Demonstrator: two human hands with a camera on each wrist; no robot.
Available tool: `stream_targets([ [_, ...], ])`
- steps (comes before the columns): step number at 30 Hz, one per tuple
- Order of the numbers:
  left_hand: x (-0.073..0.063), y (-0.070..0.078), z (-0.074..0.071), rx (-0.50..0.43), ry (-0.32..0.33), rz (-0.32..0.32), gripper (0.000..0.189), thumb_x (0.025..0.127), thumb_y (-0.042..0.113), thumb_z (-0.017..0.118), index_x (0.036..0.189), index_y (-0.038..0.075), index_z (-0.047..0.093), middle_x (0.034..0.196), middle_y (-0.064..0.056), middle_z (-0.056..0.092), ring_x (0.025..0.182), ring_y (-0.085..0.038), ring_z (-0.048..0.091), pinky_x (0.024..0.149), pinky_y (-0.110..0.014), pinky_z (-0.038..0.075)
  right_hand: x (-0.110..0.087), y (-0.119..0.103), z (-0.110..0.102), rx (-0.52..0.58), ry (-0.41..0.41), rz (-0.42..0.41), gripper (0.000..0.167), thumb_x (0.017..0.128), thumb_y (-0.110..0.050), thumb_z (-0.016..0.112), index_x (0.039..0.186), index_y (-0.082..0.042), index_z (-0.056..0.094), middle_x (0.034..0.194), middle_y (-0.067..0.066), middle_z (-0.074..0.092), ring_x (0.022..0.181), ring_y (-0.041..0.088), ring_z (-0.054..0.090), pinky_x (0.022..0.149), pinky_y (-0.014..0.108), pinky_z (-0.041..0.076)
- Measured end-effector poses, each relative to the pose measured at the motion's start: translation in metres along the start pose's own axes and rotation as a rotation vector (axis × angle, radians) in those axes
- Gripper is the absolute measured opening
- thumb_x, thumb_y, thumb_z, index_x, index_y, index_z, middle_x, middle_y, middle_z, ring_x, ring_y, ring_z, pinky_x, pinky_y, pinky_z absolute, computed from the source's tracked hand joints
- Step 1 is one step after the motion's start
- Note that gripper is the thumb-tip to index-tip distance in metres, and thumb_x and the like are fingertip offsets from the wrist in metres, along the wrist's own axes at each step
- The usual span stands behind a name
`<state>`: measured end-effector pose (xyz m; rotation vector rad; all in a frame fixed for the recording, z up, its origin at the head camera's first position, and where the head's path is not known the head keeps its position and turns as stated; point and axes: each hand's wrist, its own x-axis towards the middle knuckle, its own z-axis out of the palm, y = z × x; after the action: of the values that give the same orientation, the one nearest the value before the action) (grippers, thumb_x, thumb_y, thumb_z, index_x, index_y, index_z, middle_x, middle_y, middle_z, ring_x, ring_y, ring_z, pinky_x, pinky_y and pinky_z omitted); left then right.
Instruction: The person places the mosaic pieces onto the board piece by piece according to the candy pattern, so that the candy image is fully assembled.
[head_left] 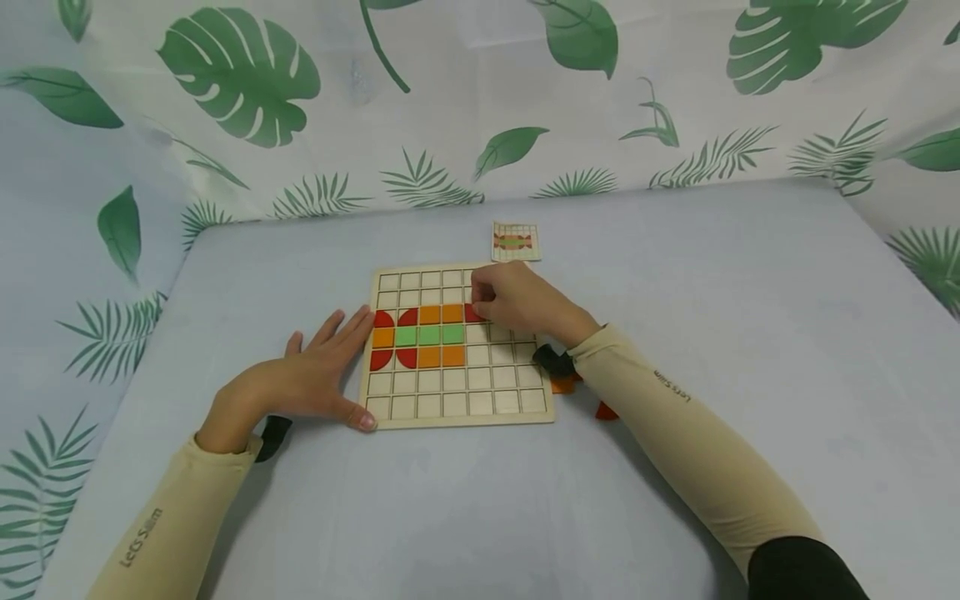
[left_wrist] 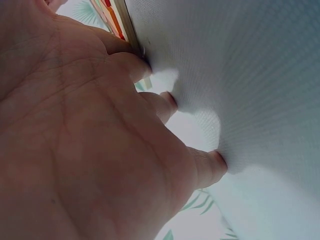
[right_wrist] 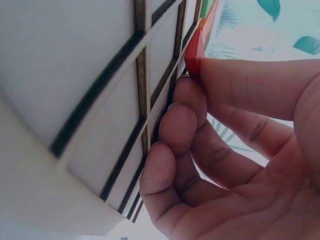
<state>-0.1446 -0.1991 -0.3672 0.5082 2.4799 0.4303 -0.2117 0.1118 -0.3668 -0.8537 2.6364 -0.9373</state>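
Observation:
A wooden grid board (head_left: 454, 405) lies on the table with red, orange and green tiles in three of its rows. My right hand (head_left: 525, 298) is over the upper middle of the board and pinches a red tile (right_wrist: 194, 52) between thumb and fingers. In the head view that red tile sits at the end of the top tile row, right beside an orange tile (head_left: 452, 313). Along the board's left edge my left hand (head_left: 300, 379) is spread, its fingers straight and touching the edge and the table. Green tiles (head_left: 429, 335) fill part of the middle row.
A small pattern card (head_left: 516, 242) lies behind the board. Loose orange tiles (head_left: 562, 386) and a red tile (head_left: 606, 412) lie right of the board, partly hidden by my right forearm. A leaf-print cloth (head_left: 450, 108) hangs behind the table.

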Motion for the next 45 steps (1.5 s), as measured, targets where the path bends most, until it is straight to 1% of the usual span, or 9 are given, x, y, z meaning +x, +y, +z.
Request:
stream_targets([
  [6,0.001,-0.001,0.001,0.007,0.001,-0.006,0.146,0.075,0.06,0.093,0.172,0.009,-0.003,0.18,-0.012,-0.008,0.162,-0.044,-0.012,0.116,-0.081,-0.005,-0.001,-0.001,0.0,-0.019,-0.001,-0.021,0.016,0.101,0.0,0.07,0.086,-0.004,0.066,0.078,0.006,0.063,0.071,0.02,0.052,0.068,0.033,0.042],
  [13,0.002,-0.002,0.002,0.015,-0.001,-0.006,0.146,0.075,0.061,0.092,0.172,0.009,-0.003,0.18,-0.01,-0.009,0.162,-0.043,-0.012,0.116,-0.081,-0.005,-0.006,0.002,-0.005,0.011,-0.051,0.027,0.01,0.103,-0.006,0.07,0.094,-0.005,0.073,0.085,0.005,0.067,0.077,0.02,0.055,0.071,0.034,0.046],
  [16,0.002,-0.001,0.001,0.014,-0.002,-0.01,0.146,0.075,0.061,0.092,0.172,0.009,-0.003,0.18,-0.011,-0.009,0.162,-0.043,-0.012,0.116,-0.081,-0.005,-0.012,0.006,-0.009,0.035,-0.095,0.031,0.009,0.104,-0.01,0.07,0.104,-0.004,0.077,0.094,0.005,0.072,0.083,0.021,0.059,0.077,0.035,0.05],
  [21,0.001,0.001,0.0,0.02,-0.005,-0.015,0.146,0.074,0.061,0.093,0.172,0.009,-0.002,0.18,-0.011,-0.008,0.161,-0.044,-0.013,0.116,-0.081,-0.005,-0.029,0.011,-0.016,0.079,-0.142,0.013,0.027,0.106,-0.014,0.068,0.129,-0.001,0.074,0.118,0.006,0.074,0.102,0.023,0.064,0.093,0.041,0.054],
  [26,0.0,0.001,-0.001,0.022,-0.004,-0.007,0.146,0.074,0.061,0.092,0.172,0.008,-0.002,0.18,-0.012,-0.009,0.161,-0.044,-0.013,0.116,-0.082,-0.005,-0.04,0.015,-0.023,0.113,-0.165,0.008,0.034,0.108,-0.017,0.067,0.139,-0.004,0.069,0.126,0.005,0.072,0.112,0.024,0.063,0.1,0.044,0.053],
  [32,-0.001,0.001,0.001,0.013,-0.006,0.003,0.146,0.076,0.06,0.092,0.172,0.006,-0.003,0.179,-0.013,-0.009,0.161,-0.044,-0.013,0.116,-0.082,-0.005,-0.047,0.019,-0.029,0.163,-0.186,0.019,0.037,0.108,-0.021,0.066,0.141,-0.006,0.067,0.134,0.005,0.07,0.122,0.025,0.063,0.105,0.047,0.05],
  [37,0.0,0.001,0.001,0.018,-0.007,-0.003,0.146,0.075,0.06,0.092,0.172,0.007,-0.003,0.179,-0.013,-0.009,0.161,-0.044,-0.013,0.116,-0.082,-0.005,-0.049,0.023,-0.036,0.218,-0.15,0.044,0.035,0.105,-0.015,0.07,0.137,-0.002,0.067,0.129,0.01,0.071,0.117,0.025,0.066,0.103,0.045,0.052],
  [42,0.001,0.001,0.001,0.022,-0.005,-0.006,0.146,0.074,0.06,0.093,0.172,0.007,-0.002,0.179,-0.013,-0.008,0.161,-0.044,-0.013,0.116,-0.082,-0.004,-0.052,0.034,-0.046,0.145,-0.125,0.089,0.033,0.102,-0.016,0.073,0.133,-0.003,0.07,0.121,0.009,0.071,0.111,0.026,0.064,0.096,0.044,0.054],
  [45,0.001,0.001,0.001,0.021,-0.001,0.0,0.146,0.075,0.06,0.093,0.172,0.007,-0.002,0.179,-0.013,-0.008,0.161,-0.045,-0.012,0.115,-0.082,-0.004,-0.053,0.041,-0.051,0.103,-0.14,0.152,0.032,0.101,-0.017,0.074,0.13,-0.004,0.07,0.118,0.008,0.07,0.111,0.027,0.061,0.096,0.044,0.053],
])
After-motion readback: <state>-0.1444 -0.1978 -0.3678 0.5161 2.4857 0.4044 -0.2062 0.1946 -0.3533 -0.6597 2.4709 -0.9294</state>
